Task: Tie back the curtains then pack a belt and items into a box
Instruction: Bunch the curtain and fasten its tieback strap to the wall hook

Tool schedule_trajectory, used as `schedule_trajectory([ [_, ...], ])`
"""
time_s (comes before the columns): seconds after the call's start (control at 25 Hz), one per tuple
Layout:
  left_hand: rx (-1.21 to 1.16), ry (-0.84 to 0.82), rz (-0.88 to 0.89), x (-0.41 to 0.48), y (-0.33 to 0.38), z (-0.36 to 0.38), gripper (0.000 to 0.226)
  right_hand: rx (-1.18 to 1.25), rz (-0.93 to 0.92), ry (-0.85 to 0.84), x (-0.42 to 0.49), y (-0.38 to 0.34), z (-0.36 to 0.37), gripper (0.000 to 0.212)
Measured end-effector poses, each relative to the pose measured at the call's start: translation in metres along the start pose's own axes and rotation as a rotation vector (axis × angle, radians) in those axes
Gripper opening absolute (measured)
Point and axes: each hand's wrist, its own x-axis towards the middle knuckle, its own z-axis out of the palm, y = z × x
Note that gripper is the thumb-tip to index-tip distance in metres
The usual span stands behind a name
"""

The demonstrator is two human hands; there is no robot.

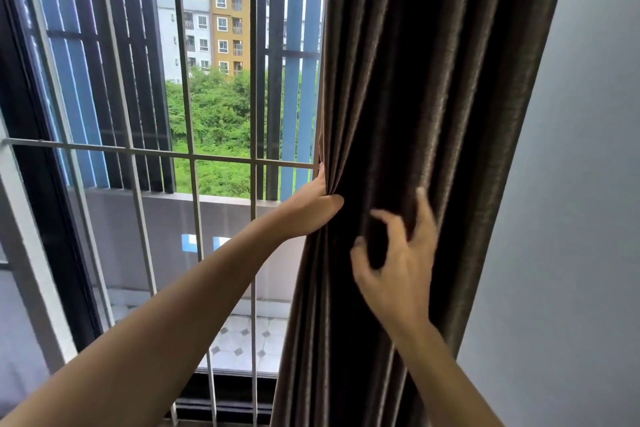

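Head cam: L hand (311, 208) grips pleated brown curtain (433, 80), R hand (398, 260) at folds.

Left hand (313, 204) fingers hidden behind curtain (433, 80); right hand (398, 253) blurred.

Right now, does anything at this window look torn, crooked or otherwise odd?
Nothing stands out. The dark curtain hangs in even folds, bunched only where the left hand grips its edge and the right hand reaches at the folds with curled fingers. The window bars look unbent and whole.
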Motion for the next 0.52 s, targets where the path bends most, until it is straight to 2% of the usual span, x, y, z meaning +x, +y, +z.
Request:
schedule_trajectory([
  [0.04,-0.026,-0.01,-0.001,0.0,-0.002,-0.001,0.061,0.007,0.063,0.033,0.011,0.001,-0.005,0.043],
  [0.16,-0.079,-0.01,-0.023,-0.002,-0.003,0.002,0.056,-0.05,0.154,-0.093,0.034,0.012,-0.007,0.056],
  [0.4,-0.121,-0.022,-0.023,0.004,-0.003,0.013,0.051,0.066,0.055,-0.533,0.0,0.028,0.017,0.068],
  [0.52,-0.134,-0.033,0.047,0.008,-0.001,0.015,0.067,0.108,0.036,-0.737,-0.03,0.029,0.025,0.074],
])
